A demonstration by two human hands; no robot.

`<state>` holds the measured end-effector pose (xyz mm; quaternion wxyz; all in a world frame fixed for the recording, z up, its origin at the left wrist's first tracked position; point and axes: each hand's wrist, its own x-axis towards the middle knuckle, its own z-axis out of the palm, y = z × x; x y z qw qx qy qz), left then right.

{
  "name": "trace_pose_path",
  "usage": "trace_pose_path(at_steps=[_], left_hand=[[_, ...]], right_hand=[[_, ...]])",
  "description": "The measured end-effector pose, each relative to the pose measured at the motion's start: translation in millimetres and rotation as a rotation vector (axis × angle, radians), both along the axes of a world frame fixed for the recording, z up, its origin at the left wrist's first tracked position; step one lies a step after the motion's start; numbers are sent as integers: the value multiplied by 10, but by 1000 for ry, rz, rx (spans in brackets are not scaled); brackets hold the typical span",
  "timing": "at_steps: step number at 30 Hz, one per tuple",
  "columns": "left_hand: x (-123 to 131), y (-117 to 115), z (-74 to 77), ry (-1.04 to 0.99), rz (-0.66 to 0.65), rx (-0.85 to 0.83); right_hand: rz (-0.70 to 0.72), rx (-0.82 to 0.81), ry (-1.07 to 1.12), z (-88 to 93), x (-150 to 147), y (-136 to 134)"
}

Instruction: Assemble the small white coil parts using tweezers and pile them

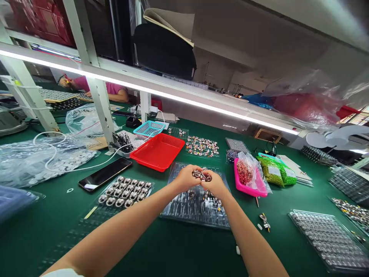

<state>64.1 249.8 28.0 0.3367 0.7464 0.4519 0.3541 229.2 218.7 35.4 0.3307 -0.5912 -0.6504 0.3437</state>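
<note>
Hands: left hand [186,178] and right hand [215,184] together, cupped round small metal parts [202,176], presumably against spilling.
Small metal parts: above clear tray [179,211] (catching strays, I'd guess from here).
Red basket [158,151]: 10 o'clock from hands, seemingly kept reachable.

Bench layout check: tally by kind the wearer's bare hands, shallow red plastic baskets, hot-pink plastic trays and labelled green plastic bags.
Bare hands (left hand, right hand): 2
Shallow red plastic basket: 1
Hot-pink plastic tray: 1
Labelled green plastic bags: 2
Total: 6
</note>
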Motion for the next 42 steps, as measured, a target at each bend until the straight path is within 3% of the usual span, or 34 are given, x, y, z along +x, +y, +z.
trace_pose_path(at_steps=[6, 9, 12, 16, 19, 28, 33, 42], left_hand=[[-224, -895, 108, -120, -32, -68], [-351, -1383, 50, -168, -90, -107], [-448, -1680, -102, -163, -138, -174], [-548, -1769, -327, 55, -181, -207], [-621, -1774, -402, 197, -211, -178], [-710, -1908, -530, 300, -145, -5], [-765, -1994, -589, 285, -109, 21], [-771, -2060, -522, 238, -80, 72]], right_hand=[[3, -33, 55, 142, -142, -893], [11, -67, 20, 66, -211, -1379], [21, -72, -22, -119, -251, -1684], [-27, -103, -134, -360, -213, -1811], [-62, -116, -190, -449, -113, -1871], [-211, -26, -343, -644, 137, -2193], [-293, 119, -450, -637, 147, -2367], [48, 235, -964, -558, 300, -2402]])
